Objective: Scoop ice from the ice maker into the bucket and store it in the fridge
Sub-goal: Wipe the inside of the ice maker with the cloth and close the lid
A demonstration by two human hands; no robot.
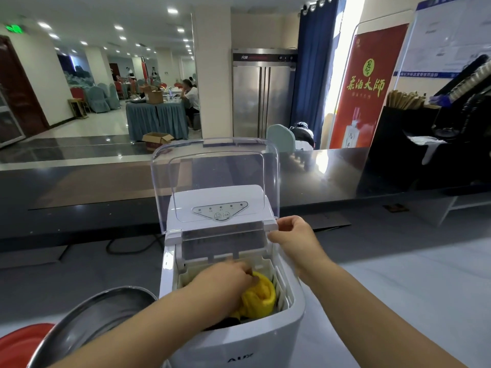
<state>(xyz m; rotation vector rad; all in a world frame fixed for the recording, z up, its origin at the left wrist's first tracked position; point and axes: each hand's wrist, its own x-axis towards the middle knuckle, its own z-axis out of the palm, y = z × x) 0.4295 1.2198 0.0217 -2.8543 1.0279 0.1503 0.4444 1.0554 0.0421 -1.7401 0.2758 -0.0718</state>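
A white ice maker [239, 338] stands on the table in front of me. Its clear lid [215, 181] is raised upright. My left hand [225, 282] reaches down into the open ice basket [281, 290] and grips a crumpled yellow thing [261, 297] lying in it. Whether that is a cloth or a scoop I cannot tell, and no ice shows. My right hand [295, 235] holds the lower right corner of the lid, fingers curled on its edge. A steel bucket [101, 314] stands just left of the machine, its inside bare as far as I see.
A red lid or bowl [21, 341] lies at the bottom left beside the bucket. A dark counter [106, 187] runs across behind the machine. A steel fridge [263, 94] stands far back, and a black holder with chopsticks [403, 128] is at the right.
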